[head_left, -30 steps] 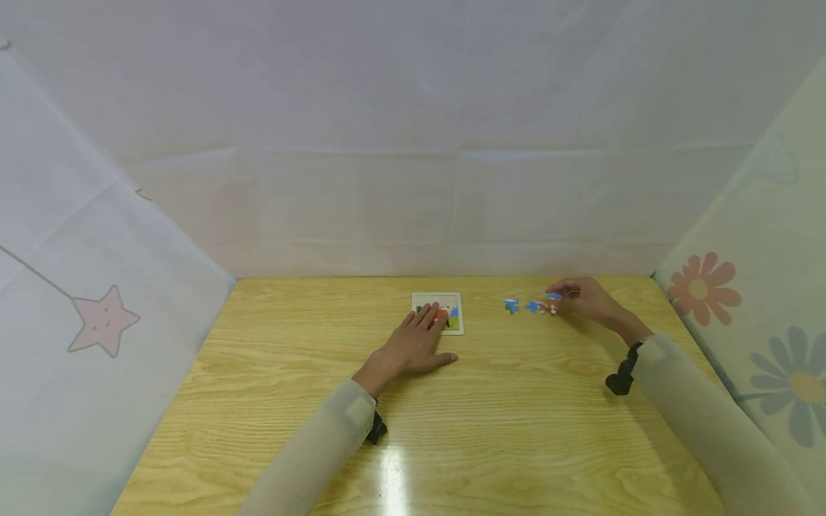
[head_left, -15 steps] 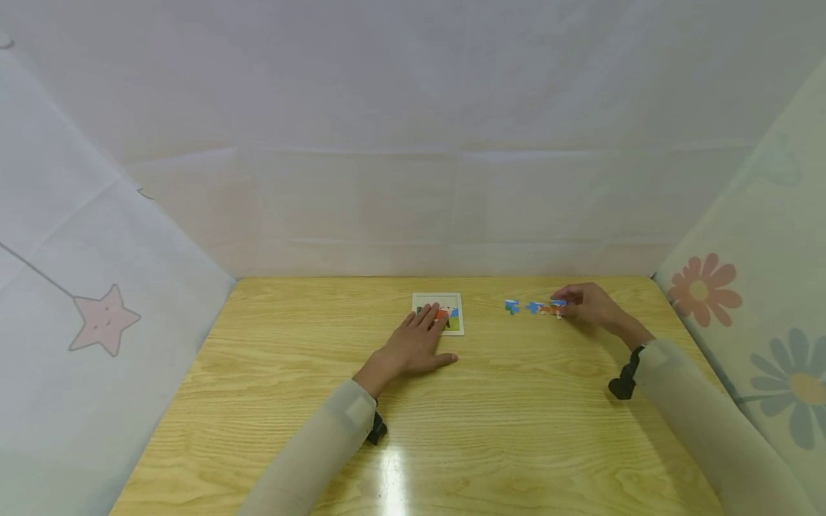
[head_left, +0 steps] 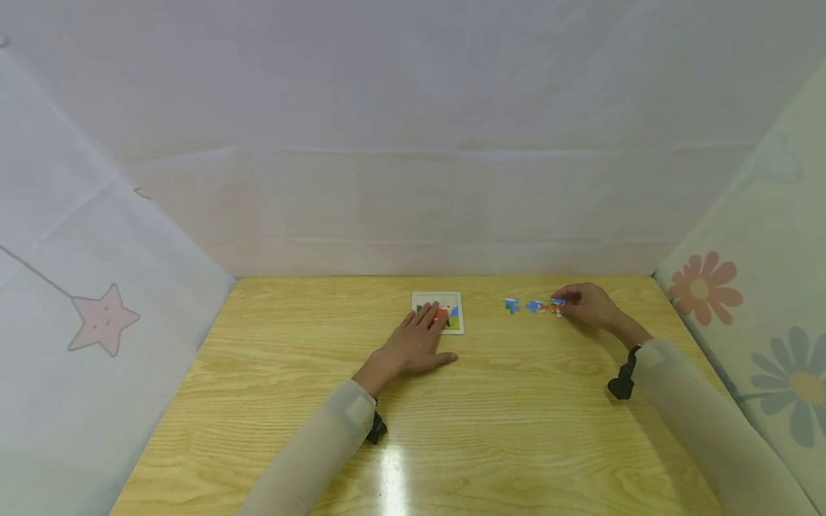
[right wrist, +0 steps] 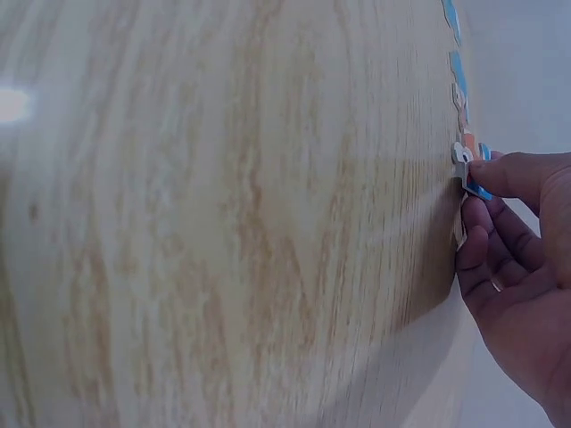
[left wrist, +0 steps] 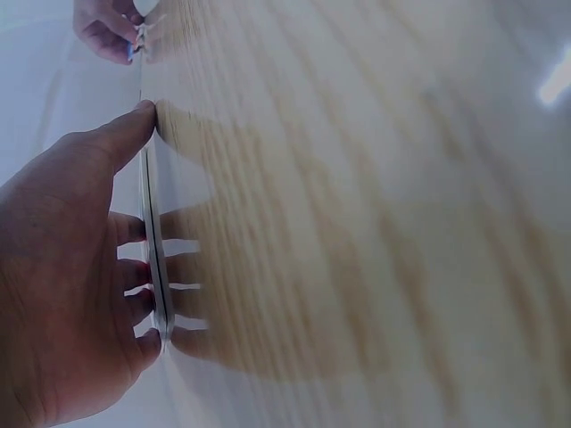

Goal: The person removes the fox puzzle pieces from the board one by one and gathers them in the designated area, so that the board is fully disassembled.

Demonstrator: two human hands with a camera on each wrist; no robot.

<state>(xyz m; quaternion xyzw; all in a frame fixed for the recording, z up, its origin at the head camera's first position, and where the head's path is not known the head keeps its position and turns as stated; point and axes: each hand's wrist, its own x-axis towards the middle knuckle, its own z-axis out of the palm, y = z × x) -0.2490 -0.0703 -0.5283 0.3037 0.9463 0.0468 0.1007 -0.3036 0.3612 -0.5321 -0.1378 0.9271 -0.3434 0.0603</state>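
Note:
A square puzzle board (head_left: 455, 331) with a white border lies near the far edge of the table. My left hand (head_left: 416, 345) rests on it with straight, spread fingers, hiding much of its picture. To the right, my right hand (head_left: 589, 304) pinches a blue and orange jigsaw piece (right wrist: 467, 164) between thumb and fingers, at the right end of a short row. Another pale piece (right wrist: 460, 225) shows under the fingers in the right wrist view. Left of the pinched piece lie a blue, white and orange jigsaw piece (head_left: 535, 307) and a blue and green one (head_left: 512, 305).
The wooden table (head_left: 503, 430) ends at a white cloth backdrop (head_left: 361, 208) just behind the board and pieces. Cloth walls with a printed star (head_left: 105, 321) on the left and flowers (head_left: 700, 288) on the right flank the table.
My right hand has shifted slightly to the right and toward me, the pinched jigsaw piece moving with it. The last half second shows almost no motion. My left hand stays put on the board.

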